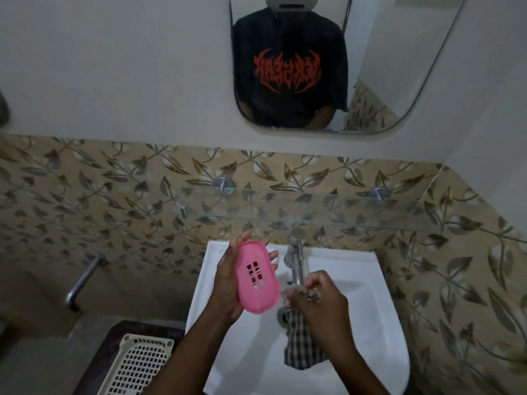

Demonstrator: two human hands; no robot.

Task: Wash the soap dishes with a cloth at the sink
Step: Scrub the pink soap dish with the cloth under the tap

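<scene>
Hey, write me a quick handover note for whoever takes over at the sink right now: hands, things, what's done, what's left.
Left hand holds the pink soap dish above the sink's left side.
Right hand grips the checked cloth just below the tap; its end hangs into the sink.
Cloth and dish are apart.
Done: both are in hand.
Left: scrub the dish with the cloth, probably rinse. No other dish is in view.
</scene>
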